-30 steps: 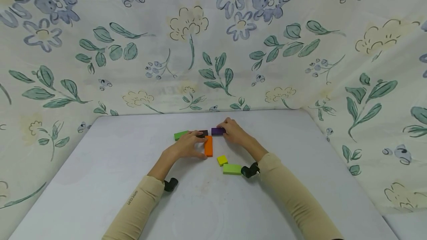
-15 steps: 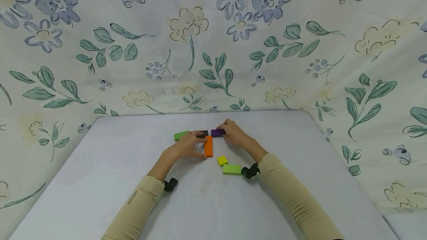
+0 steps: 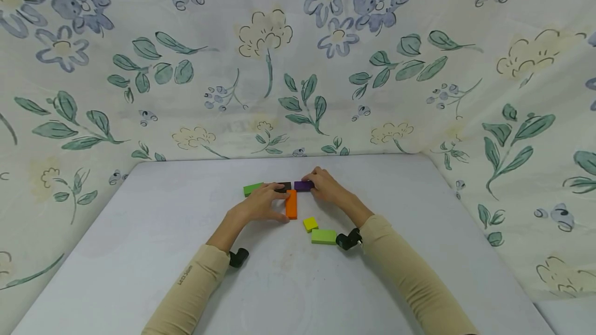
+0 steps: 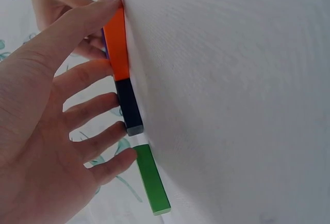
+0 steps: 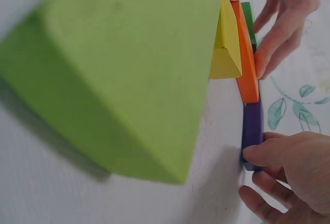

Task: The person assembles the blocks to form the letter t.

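Observation:
My right hand [image 3: 328,187] pinches a small purple block [image 3: 301,186] between thumb and fingers at its right end. The block lies just beyond the far end of an upright-running orange block [image 3: 291,207], in line with a black block [image 3: 286,186]. Spread, fairly straight fingers of my left hand [image 4: 56,116] reach along the blocks: the thumb tip lies at the orange block's near end, the index tip by its far end. The other fingertips come up to the black block and the green block [image 4: 152,180], which sits left of the black one.
Nearer to me, a yellow square block [image 3: 310,224] and a light green block [image 3: 324,237] lie corner to corner on the white table [image 3: 288,293]. Black wrist cameras hang by both cuffs, the right one [image 3: 348,239] next to the light green block. Floral cloth [image 3: 298,66] stands behind.
The purple block has slid slightly toward me and left, with the right hand's fingers on it. The left hand and the other blocks have stayed in place.

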{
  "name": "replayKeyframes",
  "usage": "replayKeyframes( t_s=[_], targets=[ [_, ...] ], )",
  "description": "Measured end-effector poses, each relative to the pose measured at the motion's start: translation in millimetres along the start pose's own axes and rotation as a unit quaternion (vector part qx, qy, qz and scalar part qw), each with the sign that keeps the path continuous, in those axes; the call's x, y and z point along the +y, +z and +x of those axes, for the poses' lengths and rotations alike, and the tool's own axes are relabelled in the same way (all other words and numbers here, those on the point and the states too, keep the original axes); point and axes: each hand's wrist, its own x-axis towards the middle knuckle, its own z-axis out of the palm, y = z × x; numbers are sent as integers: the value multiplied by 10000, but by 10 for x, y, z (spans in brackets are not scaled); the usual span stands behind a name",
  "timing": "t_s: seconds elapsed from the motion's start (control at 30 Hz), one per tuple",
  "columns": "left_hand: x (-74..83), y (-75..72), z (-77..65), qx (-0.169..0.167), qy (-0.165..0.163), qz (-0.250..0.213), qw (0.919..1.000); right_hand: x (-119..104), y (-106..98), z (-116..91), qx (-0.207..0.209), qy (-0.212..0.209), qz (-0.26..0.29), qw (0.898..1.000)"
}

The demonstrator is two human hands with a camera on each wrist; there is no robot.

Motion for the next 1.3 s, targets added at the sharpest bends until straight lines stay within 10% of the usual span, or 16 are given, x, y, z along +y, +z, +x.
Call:
replayKeyframes(
  t_s=[1.3],
  targets=[
    [-41, 25, 43, -87, -92, -82, 9999, -36, 29, 34, -78, -46, -58, 9999]
  ],
)
